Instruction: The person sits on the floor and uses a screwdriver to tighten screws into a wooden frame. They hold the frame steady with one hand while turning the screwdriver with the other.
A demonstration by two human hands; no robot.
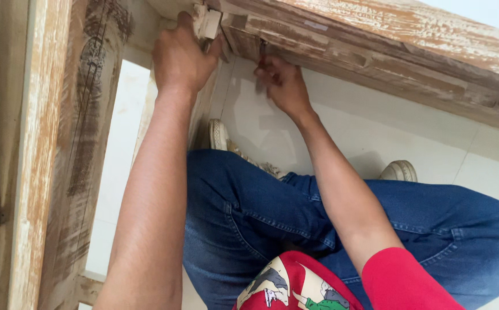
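Observation:
My left hand [181,54] is closed on a small whitewashed wooden block [208,23] at the corner of a worn wooden frame [375,43]. My right hand [282,83] sits just to its right, fingers pinched on a thin dark red-handled tool [262,51] that points up into the underside of the frame's rail. Only a short part of the tool shows; its tip is hidden in the wood. Both forearms reach up from my lap.
A distressed wooden post [60,149] runs down the left side. I sit with legs in blue jeans [249,218] and white shoes [220,135] on a white tiled floor [410,135]. A lower crossbar [88,287] shows at the bottom left.

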